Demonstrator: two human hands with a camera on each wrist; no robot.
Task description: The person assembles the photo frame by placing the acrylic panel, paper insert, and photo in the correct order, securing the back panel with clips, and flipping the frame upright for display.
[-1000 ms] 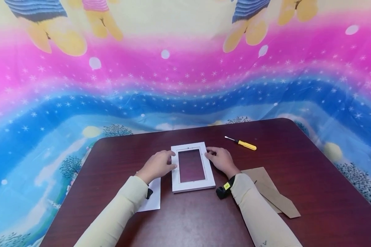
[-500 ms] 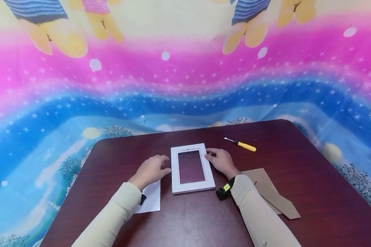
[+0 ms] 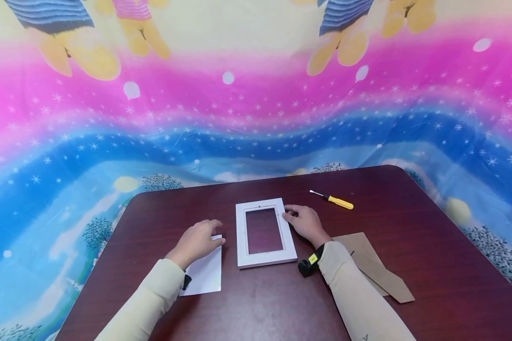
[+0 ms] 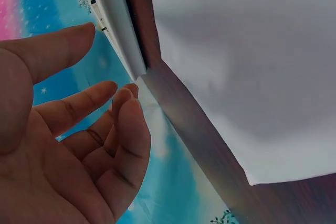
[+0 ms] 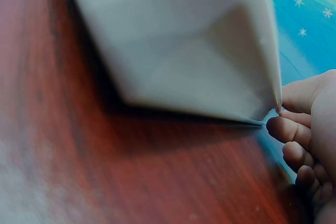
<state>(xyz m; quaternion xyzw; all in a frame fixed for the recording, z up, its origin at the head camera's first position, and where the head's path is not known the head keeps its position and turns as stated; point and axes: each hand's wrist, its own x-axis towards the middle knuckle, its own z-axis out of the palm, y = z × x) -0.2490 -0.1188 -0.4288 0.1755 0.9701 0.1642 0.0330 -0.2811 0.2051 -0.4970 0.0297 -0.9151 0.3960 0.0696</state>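
A white picture frame [image 3: 289,237] with a see-through middle lies on the table in the head view; small dark tabs show along its inner rim. At its right side, my right hand [image 3: 306,222] holds the edge with thumb and fingertips, and the right wrist view shows these fingers [image 5: 296,98] at the frame's side [image 5: 194,72]. My left hand [image 3: 198,241] is apart from the frame, over a white sheet of paper [image 3: 206,272]. The left wrist view has its fingers [image 4: 134,135] loosely bent with nothing between them, beside the paper [image 4: 252,77].
Beyond the right hand lies a screwdriver [image 3: 340,202] with a yellow handle. A brown backing board [image 3: 360,244] with a stand leg [image 3: 388,279] lies partly under the right forearm. The dark red table [image 3: 256,303] ends at a patterned cloth backdrop [image 3: 239,118].
My left hand has let go of the frame's left edge and moved left and toward me, over the paper. The right hand and the frame have stayed nearly still.
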